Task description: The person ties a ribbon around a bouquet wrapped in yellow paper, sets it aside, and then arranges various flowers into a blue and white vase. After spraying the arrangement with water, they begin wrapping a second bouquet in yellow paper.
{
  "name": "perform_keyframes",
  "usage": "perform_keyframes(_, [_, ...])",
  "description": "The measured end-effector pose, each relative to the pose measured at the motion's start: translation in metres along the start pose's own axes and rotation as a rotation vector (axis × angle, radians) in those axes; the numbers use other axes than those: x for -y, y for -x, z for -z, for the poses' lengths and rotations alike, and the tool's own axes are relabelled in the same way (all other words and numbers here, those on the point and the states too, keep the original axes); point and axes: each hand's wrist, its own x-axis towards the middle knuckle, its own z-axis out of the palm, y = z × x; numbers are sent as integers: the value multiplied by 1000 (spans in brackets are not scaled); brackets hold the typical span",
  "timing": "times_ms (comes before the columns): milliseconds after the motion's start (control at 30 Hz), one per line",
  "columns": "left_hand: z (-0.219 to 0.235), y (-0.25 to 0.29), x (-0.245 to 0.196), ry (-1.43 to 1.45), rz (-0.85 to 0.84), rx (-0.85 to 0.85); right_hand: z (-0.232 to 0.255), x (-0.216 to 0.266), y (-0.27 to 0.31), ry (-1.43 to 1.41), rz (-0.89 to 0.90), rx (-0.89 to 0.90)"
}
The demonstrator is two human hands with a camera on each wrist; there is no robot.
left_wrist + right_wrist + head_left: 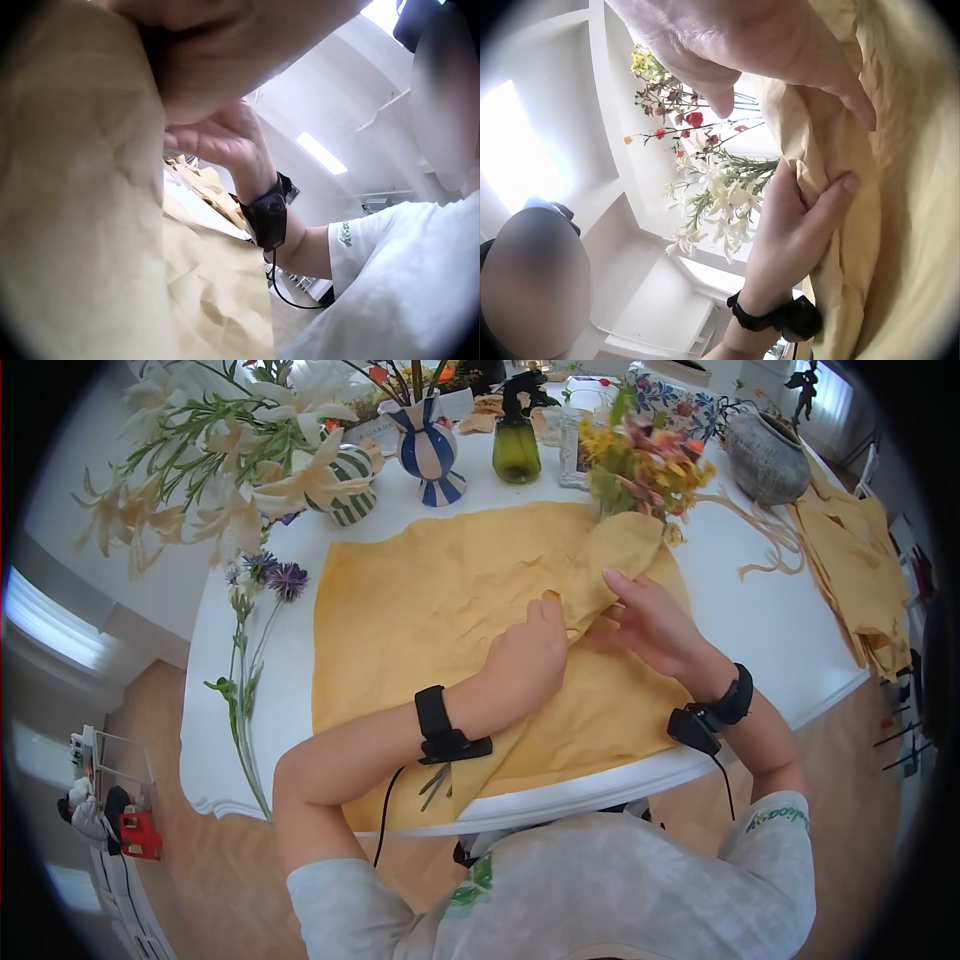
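Note:
A sheet of yellow-tan wrapping paper [420,590] lies creased on the white table, partly rolled into a slanting cone. At the cone's upper end show pink, yellow and orange flowers [645,465]; cut stems [435,788] stick out at its lower end. My left hand [530,655] grips the folded paper midway along, thumb pressed on the fold in the right wrist view. Close by on the right, my right hand [655,625] lies along the rolled paper, thumb apart and fingers [855,101] extended against it. Most of the stems are hidden inside the paper.
Purple flowers on long stems [288,580] lie at the table's left side. Along the back stand a blue-striped vase [428,452], a green glass vase [516,455], a grey pot [768,455] and white lilies [230,510]. More yellow paper [855,560] hangs over the right edge, near loose ribbon [775,545].

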Motion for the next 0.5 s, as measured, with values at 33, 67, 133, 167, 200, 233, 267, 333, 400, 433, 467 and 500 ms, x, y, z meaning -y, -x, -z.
perform_keyframes(33, [0, 4, -5, 3, 0, 0, -1, -2, 0, -95, 9, 9])
perform_keyframes(67, [0, 9, -9, 36, -106, -18, 1, -8, -2, -93, 8, 11])
perform_keyframes(133, [3, 16, -12, 71, -206, -44, 10, -25, -5, -163, 181, -159])
perform_keyframes(167, [5, 19, -12, 107, -280, -51, 15, -27, -3, -158, 179, -155])
perform_keyframes(200, [7, 20, -12, 143, -356, -56, 19, -29, 0, -221, 186, -167])
perform_keyframes(233, [6, 18, -10, 143, -355, -59, 22, -29, 2, -285, 194, -179])
perform_keyframes(267, [4, 14, -6, 328, -303, -92, 23, -27, 3, -282, 195, -179])
perform_keyframes(333, [0, 2, 4, 513, -250, -119, 23, -23, 6, -415, 149, -138])
perform_keyframes(400, [-2, -13, 13, 835, -33, -80, 26, -22, 5, -442, 129, -135])
perform_keyframes(433, [-4, -18, 15, 798, -43, -175, 28, -20, 2, -469, 111, -127])
perform_keyframes(467, [-6, -22, 17, 796, -48, -173, 31, -20, -2, -470, 116, -130])
perform_keyframes(500, [-2, -23, 16, 948, 100, -71, 38, -22, -6, -543, 77, -88])
